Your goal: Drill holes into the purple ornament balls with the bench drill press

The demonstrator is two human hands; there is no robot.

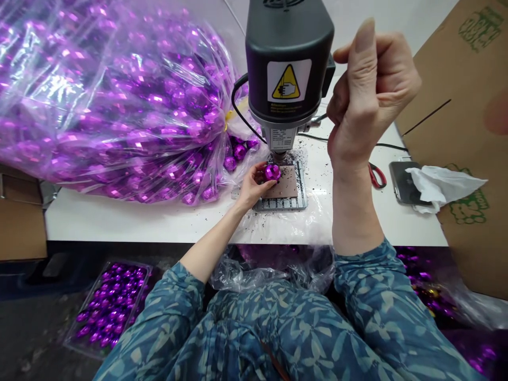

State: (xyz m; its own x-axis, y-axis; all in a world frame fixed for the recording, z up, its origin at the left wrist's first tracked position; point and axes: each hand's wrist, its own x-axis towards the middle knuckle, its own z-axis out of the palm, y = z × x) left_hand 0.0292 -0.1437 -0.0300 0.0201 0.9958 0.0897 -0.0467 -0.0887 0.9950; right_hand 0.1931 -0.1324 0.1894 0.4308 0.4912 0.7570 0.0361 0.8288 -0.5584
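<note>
My left hand (253, 185) pinches a shiny purple faceted ball (272, 172) between thumb and fingers. The ball is held over a brown board (288, 182) on the slotted metal base (278, 205), right beneath the chuck of a black bench drill press (290, 58). My right hand (371, 95) is raised at the right side of the machine, its fingers curled round a feed lever (318, 119); most of the lever is hidden inside the fist. Whether the drill bit touches the ball cannot be seen.
A large clear bag of purple balls (130, 121) fills the table's left. To the right lie red-handled pliers (377, 176), a phone (407, 182) and white tissue (444, 182) near a cardboard box (468, 254). A tray of balls (146, 275) sits below left. Dark shavings surround the base.
</note>
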